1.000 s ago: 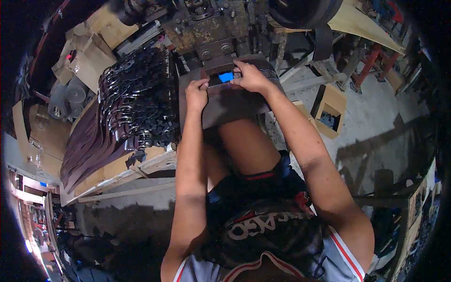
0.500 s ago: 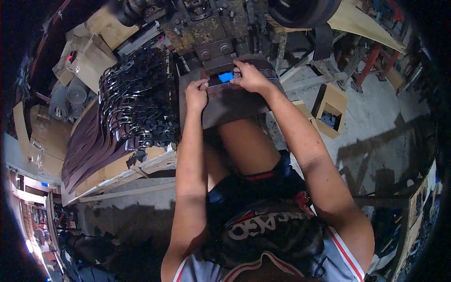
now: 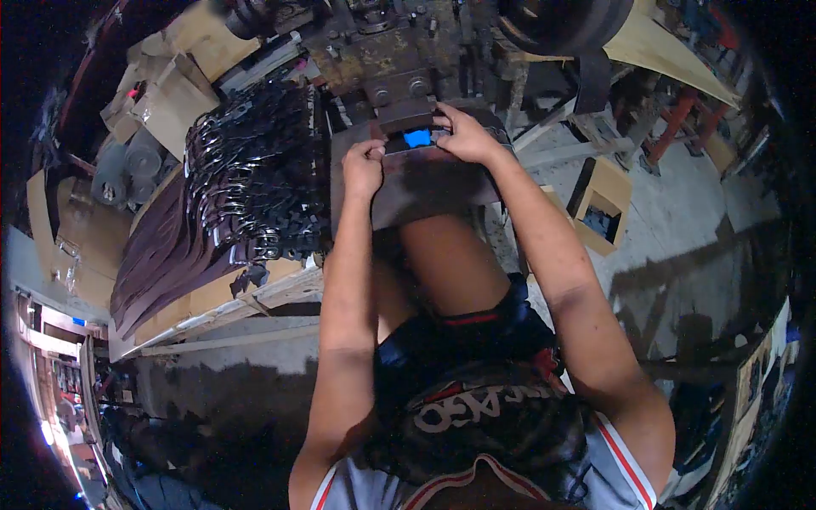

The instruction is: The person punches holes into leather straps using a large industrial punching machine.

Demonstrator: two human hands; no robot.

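My left hand [image 3: 364, 170] is closed in a pinch at the left front of the machine's pressing head; what its fingertips hold is too dark to make out. Opposite it, my right hand [image 3: 466, 138] has its fingers bent at the right side of the head, with the grip hidden in shadow. Between the two hands shows a small bright blue patch [image 3: 417, 138], just below the metal pressing block [image 3: 405, 112]. Both hands are over a dark brown sheet-like work surface [image 3: 416, 191] above my lap.
Left of the machine, a table carries a pile of dark belts [image 3: 153, 255] with metal buckles [image 3: 217, 187]. An open cardboard box [image 3: 605, 204] with dark pieces stands on the floor at right. A large black wheel [image 3: 561, 25] is at upper right. Rolls [image 3: 140, 161] and cartons lie far left.
The view has shifted slightly, so the machine and belts appear a little further right. My hands stay at the pressing head, and the blue patch still shows between them.
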